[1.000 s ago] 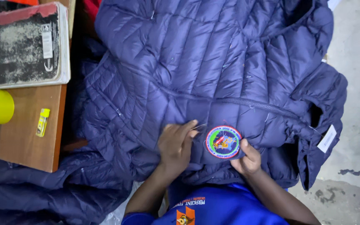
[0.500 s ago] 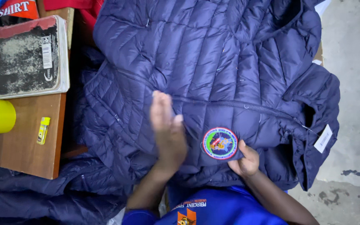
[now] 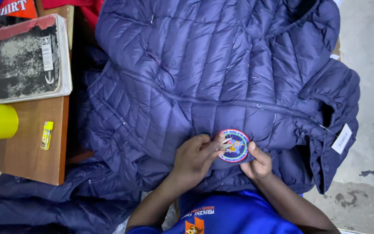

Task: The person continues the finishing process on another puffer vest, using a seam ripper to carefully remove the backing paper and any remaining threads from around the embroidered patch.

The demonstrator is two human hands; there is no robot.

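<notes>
Left hand (image 3: 194, 157) returned, apparently pinching round patch (image 3: 234, 145).

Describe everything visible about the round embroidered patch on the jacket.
The round embroidered patch has a pale pink rim, a blue field and small multicoloured figures in the middle, too small to make out. It looks like stitched fabric and lies flat on the navy quilted puffer jacket, just below the zip line. The left hand covers its left edge with the fingers; the right hand presses its thumb on the lower right edge.
</notes>
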